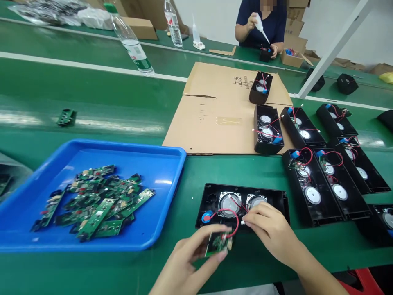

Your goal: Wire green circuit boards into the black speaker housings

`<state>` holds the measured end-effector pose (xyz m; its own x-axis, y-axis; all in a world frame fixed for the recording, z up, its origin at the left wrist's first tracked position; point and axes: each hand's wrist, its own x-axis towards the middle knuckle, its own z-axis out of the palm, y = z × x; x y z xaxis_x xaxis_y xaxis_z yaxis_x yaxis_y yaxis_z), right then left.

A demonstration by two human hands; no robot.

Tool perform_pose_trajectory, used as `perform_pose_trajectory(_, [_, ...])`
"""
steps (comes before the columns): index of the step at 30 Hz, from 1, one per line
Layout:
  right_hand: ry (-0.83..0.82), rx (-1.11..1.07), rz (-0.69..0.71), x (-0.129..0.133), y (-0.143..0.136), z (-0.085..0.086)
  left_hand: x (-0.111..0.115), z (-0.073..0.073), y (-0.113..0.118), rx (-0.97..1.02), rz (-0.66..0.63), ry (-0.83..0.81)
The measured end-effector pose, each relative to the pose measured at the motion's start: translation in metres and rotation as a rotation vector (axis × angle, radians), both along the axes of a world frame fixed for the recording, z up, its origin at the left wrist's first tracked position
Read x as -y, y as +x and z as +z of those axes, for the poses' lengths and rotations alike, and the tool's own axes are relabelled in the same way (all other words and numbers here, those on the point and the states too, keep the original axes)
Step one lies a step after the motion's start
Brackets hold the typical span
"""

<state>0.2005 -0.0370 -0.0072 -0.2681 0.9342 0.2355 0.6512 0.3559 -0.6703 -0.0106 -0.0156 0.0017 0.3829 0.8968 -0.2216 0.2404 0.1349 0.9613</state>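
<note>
Between the thumb and fingers of my left hand [196, 258] is a small green circuit board [218, 242]. A red wire [237, 221] loops from that board to a blue cylinder [206, 216] inside the black speaker housing [278, 205]. Two round speakers sit in the housing; the left speaker [229, 205] shows fully, while my right hand [272, 229] partly covers the other speaker [256, 200]. My right hand is closed in a pinch on a small white wire connector [243, 222], just right of the board and apart from it.
A blue tray [172, 196] of loose circuit boards stands at left. Several black speaker housings [327, 196] line the right side. Behind lie a cardboard sheet [211, 123] and a water bottle [132, 45]. Across the bench a person [260, 24] holds a white squeeze bottle [260, 26].
</note>
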Motion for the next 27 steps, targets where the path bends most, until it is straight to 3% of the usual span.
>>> perform_pose_trajectory(4, [0.009, -0.007, -0.029, -0.001, -0.008, -0.002, -0.008, -0.005, 0.015, -0.078, 0.042, 0.118])
perform_pose_trajectory(10, [0.016, -0.037, -0.062, -0.003, -0.015, -0.007, -0.013, -0.009, 0.024, 0.034, 0.038, 0.068])
perform_pose_trajectory(17, [0.003, -0.093, -0.104, -0.003, -0.015, -0.007, -0.011, -0.01, 0.025, -0.007, 0.092, 0.098])
perform_pose_trajectory(27, [0.046, 0.078, -0.045, -0.003, -0.015, -0.008, -0.011, -0.014, 0.031, -0.044, 0.014, 0.251])
